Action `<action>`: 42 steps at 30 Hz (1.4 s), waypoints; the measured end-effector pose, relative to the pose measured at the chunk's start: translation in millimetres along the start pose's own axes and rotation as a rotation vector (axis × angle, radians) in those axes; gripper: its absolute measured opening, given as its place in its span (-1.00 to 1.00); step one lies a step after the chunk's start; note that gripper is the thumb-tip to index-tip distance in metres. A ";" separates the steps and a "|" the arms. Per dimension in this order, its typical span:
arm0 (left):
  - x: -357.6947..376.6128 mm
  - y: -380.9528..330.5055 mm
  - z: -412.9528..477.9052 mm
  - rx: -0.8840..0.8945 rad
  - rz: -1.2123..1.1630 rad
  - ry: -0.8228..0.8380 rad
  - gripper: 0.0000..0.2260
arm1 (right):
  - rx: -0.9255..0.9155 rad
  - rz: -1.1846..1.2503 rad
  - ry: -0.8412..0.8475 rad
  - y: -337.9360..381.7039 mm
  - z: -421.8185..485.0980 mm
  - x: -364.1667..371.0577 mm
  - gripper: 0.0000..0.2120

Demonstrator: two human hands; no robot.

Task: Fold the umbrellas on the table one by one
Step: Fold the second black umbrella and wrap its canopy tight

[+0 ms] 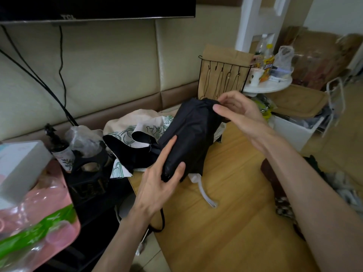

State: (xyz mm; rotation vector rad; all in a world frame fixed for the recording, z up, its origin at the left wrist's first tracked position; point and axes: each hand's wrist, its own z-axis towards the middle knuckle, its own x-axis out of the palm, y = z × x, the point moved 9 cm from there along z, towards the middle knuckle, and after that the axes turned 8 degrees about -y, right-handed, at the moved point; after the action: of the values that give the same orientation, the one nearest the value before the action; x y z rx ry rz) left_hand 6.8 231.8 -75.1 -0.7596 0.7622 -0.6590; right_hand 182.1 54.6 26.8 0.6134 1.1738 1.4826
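A black umbrella [190,134], collapsed with its cloth gathered loosely round the shaft, is held tilted above the wooden table [225,222]. My left hand [159,185] grips its near lower end, thumb and fingers round the tip. At the far upper end my right hand [239,112] pinches the bunched cloth. A second umbrella [137,126], cream with green print and a black lining, lies open and crumpled behind it on the table's far left corner. A white strap [206,195] hangs out from under the black umbrella onto the table.
Left of the table stand a dark pump bottle [59,146], a black stand, a white box [21,165] and a pink plastic bag [39,216]. A wire hook rack [224,75] and a white round shelf with snacks [269,85] sit beyond the table. Cables hang from the TV.
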 end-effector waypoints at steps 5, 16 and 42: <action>0.8 -0.9 -0.9 0.017 0.065 0.001 -0.37 | -0.108 -0.178 0.034 15.3 2.5 -0.9 -0.87; -1.5 -0.2 0.0 0.059 0.178 -0.005 -0.24 | -0.081 -0.157 0.059 22.1 4.1 3.7 -0.97; -5.1 -0.3 0.2 0.082 0.234 -0.047 -0.17 | 0.134 -0.112 -0.037 24.7 7.1 22.7 -0.84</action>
State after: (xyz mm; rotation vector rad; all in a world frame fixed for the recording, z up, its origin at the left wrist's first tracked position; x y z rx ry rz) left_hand 4.1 235.5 -73.0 -0.5978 0.7629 -0.4571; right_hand 171.5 80.4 46.8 0.6524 1.2649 1.3014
